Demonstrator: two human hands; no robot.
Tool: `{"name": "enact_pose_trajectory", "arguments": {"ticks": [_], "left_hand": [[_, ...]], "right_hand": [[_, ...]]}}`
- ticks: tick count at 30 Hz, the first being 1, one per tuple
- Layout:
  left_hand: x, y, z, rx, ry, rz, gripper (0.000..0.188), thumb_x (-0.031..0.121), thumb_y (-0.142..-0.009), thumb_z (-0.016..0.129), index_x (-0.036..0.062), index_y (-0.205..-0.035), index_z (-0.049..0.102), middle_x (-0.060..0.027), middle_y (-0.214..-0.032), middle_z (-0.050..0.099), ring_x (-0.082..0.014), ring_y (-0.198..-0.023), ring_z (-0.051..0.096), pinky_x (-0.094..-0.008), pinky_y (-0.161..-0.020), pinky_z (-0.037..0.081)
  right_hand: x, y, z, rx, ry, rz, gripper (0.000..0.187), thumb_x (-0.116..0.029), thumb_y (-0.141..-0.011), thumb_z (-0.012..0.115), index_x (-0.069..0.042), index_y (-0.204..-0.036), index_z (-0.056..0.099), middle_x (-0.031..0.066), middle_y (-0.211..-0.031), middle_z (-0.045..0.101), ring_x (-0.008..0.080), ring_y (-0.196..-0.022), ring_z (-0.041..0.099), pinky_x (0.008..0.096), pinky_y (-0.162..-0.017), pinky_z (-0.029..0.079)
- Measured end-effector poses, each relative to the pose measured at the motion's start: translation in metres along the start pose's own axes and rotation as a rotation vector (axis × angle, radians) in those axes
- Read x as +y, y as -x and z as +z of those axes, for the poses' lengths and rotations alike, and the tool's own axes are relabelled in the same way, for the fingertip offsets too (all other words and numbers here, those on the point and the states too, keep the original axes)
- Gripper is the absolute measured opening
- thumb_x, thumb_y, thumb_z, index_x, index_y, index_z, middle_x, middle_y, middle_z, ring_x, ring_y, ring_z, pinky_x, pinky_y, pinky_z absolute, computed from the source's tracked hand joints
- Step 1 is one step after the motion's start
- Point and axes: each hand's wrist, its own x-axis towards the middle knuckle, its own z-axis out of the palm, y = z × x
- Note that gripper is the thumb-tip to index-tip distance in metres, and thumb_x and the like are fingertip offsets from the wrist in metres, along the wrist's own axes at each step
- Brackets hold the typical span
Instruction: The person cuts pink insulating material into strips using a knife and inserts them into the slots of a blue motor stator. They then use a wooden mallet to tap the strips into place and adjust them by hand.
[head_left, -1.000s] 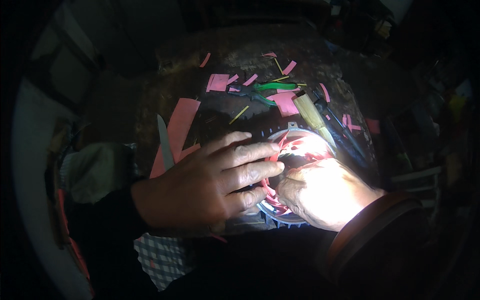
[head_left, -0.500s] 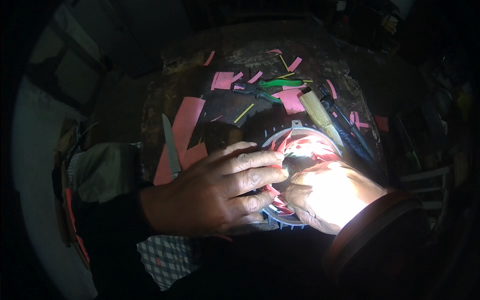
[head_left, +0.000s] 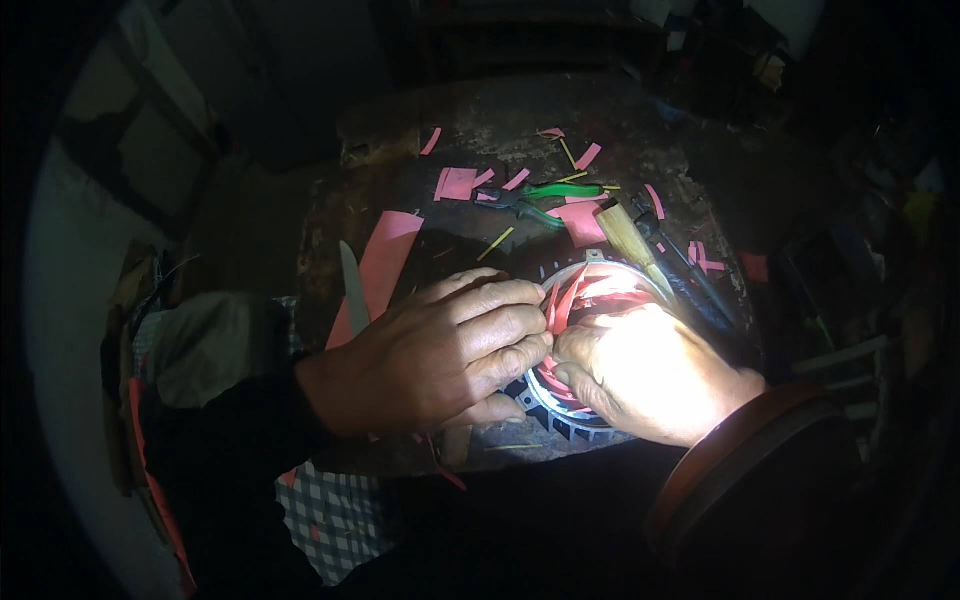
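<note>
A round finned metal motor stator [head_left: 535,400], lined with pink paper strips [head_left: 570,300], sits on the table in bright light. Across its left rim lies my left hand [head_left: 450,350], its bent fingers close together at the strips and its thumb low on the outside. My right hand [head_left: 650,375] is closed over the stator's opening, fingers curled and their tips meeting the left fingertips at a pink strip. Both hands and the glare hide most of the inside.
Beyond the stator lie green-handled pliers [head_left: 545,195], pink paper pieces [head_left: 458,184] and thin yellow sticks [head_left: 495,243]. A wooden-handled tool [head_left: 632,240] is against its far right. To the left, a knife [head_left: 352,285] rests by a long pink sheet [head_left: 390,255].
The view has tilted, so the far tabletop sits lower. My right hand has shifted up and left, with its thumb now showing. My left fingers have drawn slightly back toward the rim.
</note>
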Motion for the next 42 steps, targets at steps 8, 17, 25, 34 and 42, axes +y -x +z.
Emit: {"name": "enact_pose_trajectory", "arguments": {"ticks": [8,17,25,34,42], "left_hand": [[0.009,0.005,0.005,-0.025,-0.127,0.043,0.075,0.044,-0.086,0.092,0.0019,-0.145,0.073,-0.0172,-0.150,0.073,-0.0361,-0.150,0.064,-0.0573,-0.122,0.053],[0.014,0.001,0.001,-0.164,-0.167,-0.077,0.082,0.051,-0.096,0.084,0.0027,-0.159,0.063,-0.0203,-0.163,0.063,-0.0382,-0.154,0.058,-0.0571,-0.125,0.048],[0.005,-0.015,-0.018,0.164,0.091,-0.077,0.072,0.037,-0.098,0.085,0.0013,-0.154,0.059,-0.0216,-0.156,0.062,-0.0400,-0.137,0.069,-0.0504,-0.111,0.060],[-0.022,-0.099,0.022,0.269,0.218,0.116,0.020,0.010,-0.098,0.084,0.0028,-0.116,0.080,-0.0124,-0.136,0.073,-0.0323,-0.122,0.075,-0.0426,-0.102,0.065],[-0.033,-0.119,0.052,0.085,0.210,0.136,0.018,0.006,-0.096,0.081,0.0014,-0.113,0.080,-0.0148,-0.133,0.072,-0.0337,-0.111,0.077,-0.0464,-0.097,0.065]], "right_hand": [[0.002,0.007,0.008,0.013,0.118,-0.058,0.013,-0.009,-0.096,0.072,-0.001,-0.106,0.076,0.0172,-0.094,0.077,0.0318,-0.086,0.080,0.0411,-0.077,0.066],[0.000,-0.001,0.002,-0.108,0.199,-0.012,0.009,-0.008,-0.098,0.075,0.001,-0.100,0.073,0.0159,-0.090,0.076,0.0314,-0.091,0.078,0.0403,-0.085,0.064],[-0.003,0.041,-0.077,0.321,-0.047,0.428,0.022,-0.005,-0.101,0.080,0.003,-0.122,0.083,0.0167,-0.115,0.084,0.0260,-0.100,0.083,0.0370,-0.091,0.065],[-0.023,0.043,-0.044,0.263,0.249,0.418,0.014,0.001,-0.094,0.083,0.002,-0.108,0.081,0.0167,-0.112,0.077,0.0321,-0.099,0.078,0.0401,-0.085,0.063],[-0.015,0.041,-0.021,0.248,0.413,0.436,0.011,-0.011,-0.099,0.077,-0.004,-0.107,0.080,0.0206,-0.106,0.075,0.0399,-0.095,0.077,0.0492,-0.085,0.064]]}}
